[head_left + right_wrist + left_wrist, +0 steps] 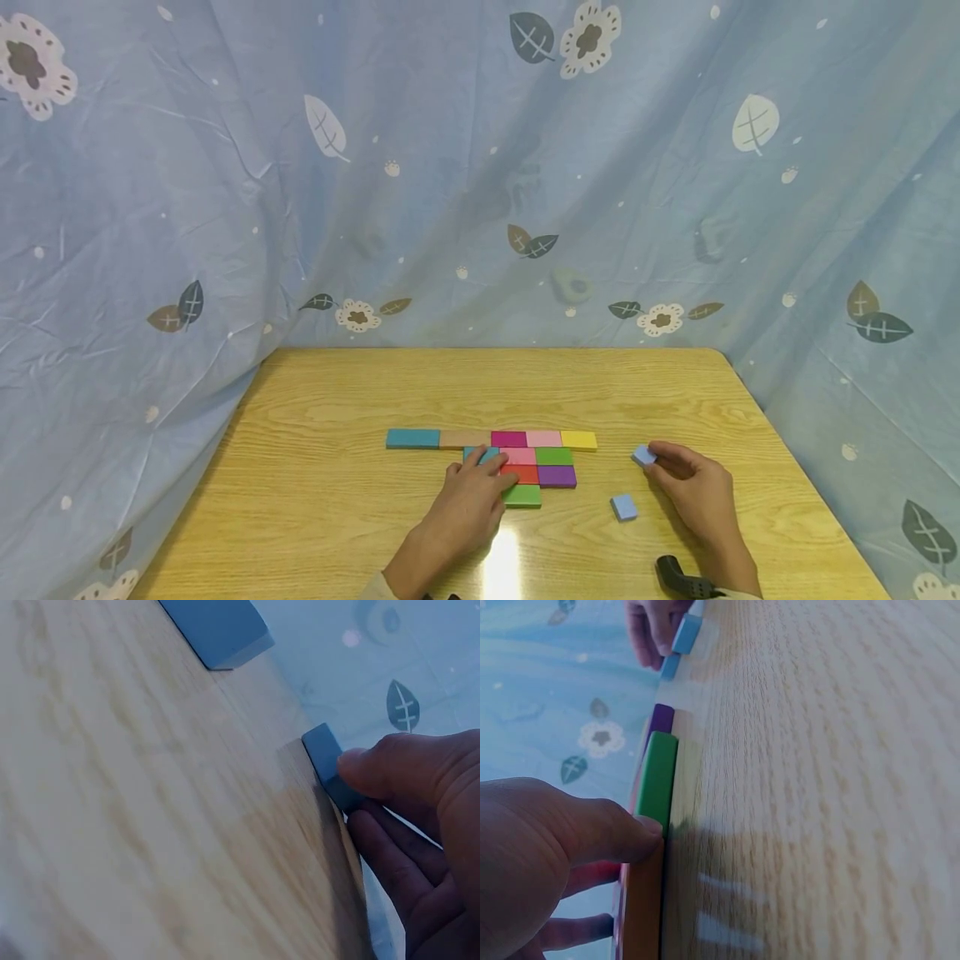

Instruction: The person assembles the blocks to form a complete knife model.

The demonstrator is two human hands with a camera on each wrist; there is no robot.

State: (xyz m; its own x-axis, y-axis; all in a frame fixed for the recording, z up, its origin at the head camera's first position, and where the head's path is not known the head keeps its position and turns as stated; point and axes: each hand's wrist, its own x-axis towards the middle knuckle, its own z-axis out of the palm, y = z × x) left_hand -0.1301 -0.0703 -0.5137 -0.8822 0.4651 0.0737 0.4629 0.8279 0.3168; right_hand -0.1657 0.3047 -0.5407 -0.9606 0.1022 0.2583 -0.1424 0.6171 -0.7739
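Observation:
My left hand (467, 504) rests on the left part of a flat arrangement of coloured blocks, fingers spread over a teal block (480, 454) and its neighbours. Its thumb touches the edge where a green block (658, 772) meets an orange block (643, 915) in the left wrist view. Off to the right, my right hand (701, 492) pinches a small light blue block (641, 455) between thumb and fingers, at the tabletop. A second light blue block (624, 507) lies nearer me, apart from that hand. Part of the arrangement is hidden under my left hand.
The arrangement's back row runs from a long teal block (412, 439) to a yellow block (578, 441). Red (525, 474) and purple (557, 476) blocks sit in front. A patterned curtain (465, 167) hangs behind the wooden table (322, 500). A black object (675, 575) is at my right wrist.

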